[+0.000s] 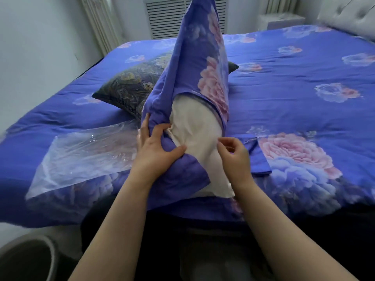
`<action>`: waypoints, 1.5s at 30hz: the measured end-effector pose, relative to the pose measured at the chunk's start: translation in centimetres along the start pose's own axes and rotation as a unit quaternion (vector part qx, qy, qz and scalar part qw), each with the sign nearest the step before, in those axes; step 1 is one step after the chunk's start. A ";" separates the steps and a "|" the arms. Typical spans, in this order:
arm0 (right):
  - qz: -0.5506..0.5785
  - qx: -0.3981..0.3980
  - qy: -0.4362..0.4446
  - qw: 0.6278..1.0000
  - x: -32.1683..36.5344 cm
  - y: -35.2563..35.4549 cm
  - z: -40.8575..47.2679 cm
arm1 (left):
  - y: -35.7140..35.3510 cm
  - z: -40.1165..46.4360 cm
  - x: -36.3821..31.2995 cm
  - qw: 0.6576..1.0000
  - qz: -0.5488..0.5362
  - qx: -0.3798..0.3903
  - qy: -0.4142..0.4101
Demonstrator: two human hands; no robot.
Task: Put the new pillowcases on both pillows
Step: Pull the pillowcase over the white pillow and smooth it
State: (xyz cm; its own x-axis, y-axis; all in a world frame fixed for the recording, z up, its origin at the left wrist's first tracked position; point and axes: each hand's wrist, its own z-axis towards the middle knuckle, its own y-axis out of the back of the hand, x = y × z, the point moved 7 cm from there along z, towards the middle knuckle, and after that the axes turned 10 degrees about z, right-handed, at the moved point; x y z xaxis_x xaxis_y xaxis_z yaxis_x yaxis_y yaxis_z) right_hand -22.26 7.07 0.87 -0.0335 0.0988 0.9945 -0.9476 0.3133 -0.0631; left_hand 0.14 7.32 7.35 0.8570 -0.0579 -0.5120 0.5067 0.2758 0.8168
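Bed [294,78] covered in a smooth blue quilt printed with large pink and lilac flowers fills the frame. At centre, a matching floral pillowcase [194,63] rises in a tall soft cone, tip at the top edge; a cream pillow [196,136] bulges from its open mouth near the lower centre. Left hand [157,148] curls around the case's bunched blue edge, gripping it. Right hand [233,152] has fingers bent together at the opening's right rim — pinching it, it seems. Behind, left of centre, lies a dark paisley pillow [125,88]. Crinkled clear plastic bag [85,157] lies at lower left; a folded pillowcase [259,159] lies flat just right of the hands.
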 end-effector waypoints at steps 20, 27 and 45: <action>0.044 0.039 -0.078 0.995 0.8 -2.9 0.8 | 1.9 -2.6 -1.6 0.998 0.031 -0.050 -0.027; -0.154 -0.045 0.045 0.986 9.0 7.6 2.2 | -2.3 -3.4 -4.1 0.958 -0.284 0.016 -0.044; -0.513 0.042 0.248 0.821 6.0 2.9 6.8 | -5.2 1.5 -6.4 0.997 0.021 -0.052 -0.044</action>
State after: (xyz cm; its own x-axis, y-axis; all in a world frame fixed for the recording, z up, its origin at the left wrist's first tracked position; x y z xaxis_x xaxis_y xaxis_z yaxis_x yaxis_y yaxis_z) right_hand -27.39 2.20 7.18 0.9089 0.2027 0.3645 -0.4168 0.4066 0.8130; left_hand -7.85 4.86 6.81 0.8847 -0.1262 -0.4487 0.4611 0.3784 0.8027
